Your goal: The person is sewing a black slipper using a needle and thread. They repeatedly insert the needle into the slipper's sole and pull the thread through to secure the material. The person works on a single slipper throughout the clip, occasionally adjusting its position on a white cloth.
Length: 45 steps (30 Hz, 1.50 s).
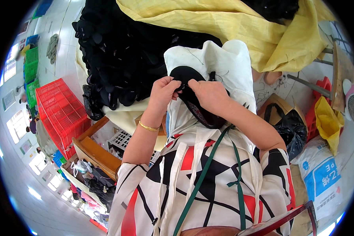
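A black cloth shoe [202,114] with a patterned inside rests on the white cloth [236,59] over my lap. My left hand [161,94] is closed at its left edge, thumb and fingertips pinching the black fabric. Close beside it, my right hand [210,96] pinches the same shoe from the right, its fingertips almost meeting the left ones. What lies between the fingertips is too small to make out. Loose dark threads are scattered on the white cloth.
A large heap of black shoes [122,59] lies ahead on the left, beside yellow sheeting [240,19]. Red crates [61,114] and a wooden drawer [102,153] stand at left. To the right are a black plastic bag [291,129], a yellow bag [327,122] and a white-and-blue sack [320,173].
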Tool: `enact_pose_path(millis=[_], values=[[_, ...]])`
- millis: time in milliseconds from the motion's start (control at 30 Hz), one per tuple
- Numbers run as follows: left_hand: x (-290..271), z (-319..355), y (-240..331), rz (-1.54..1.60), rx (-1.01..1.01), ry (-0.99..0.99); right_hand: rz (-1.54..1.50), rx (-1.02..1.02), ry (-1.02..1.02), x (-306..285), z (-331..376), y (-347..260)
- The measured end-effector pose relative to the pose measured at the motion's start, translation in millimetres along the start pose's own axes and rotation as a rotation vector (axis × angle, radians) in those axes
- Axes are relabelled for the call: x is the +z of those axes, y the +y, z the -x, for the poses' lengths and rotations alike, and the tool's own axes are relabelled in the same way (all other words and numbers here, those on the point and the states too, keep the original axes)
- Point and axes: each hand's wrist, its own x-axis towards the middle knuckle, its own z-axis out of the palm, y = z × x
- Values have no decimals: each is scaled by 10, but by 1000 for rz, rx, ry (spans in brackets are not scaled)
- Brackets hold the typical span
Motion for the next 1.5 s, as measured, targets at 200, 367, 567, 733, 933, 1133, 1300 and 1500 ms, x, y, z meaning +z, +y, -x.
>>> enact_pose_path(millis=[200,367,567,733,933,1133,1300,1500], values=[[-15,-39,12,17,-48,-30,-50,-4,84,157,6,47],[-7,-50,15,47,-67,-52,-22,0,170,281,-4,1],[-73,-38,-55,129,-61,-80,-77,32,211,294,-31,-66],[-10,-77,2,107,-23,-89,-438,255,198,127,-153,-182],[68,-138,-190,221,69,-100,-539,247,106,-91,-94,48],[18,-79,-194,179,33,11,-689,782,735,-1117,943,996],[1,-101,-193,150,60,9,-356,984,1483,-1954,2927,2748],[110,-100,-205,107,58,118,-203,1147,1811,-2895,4444,3407]])
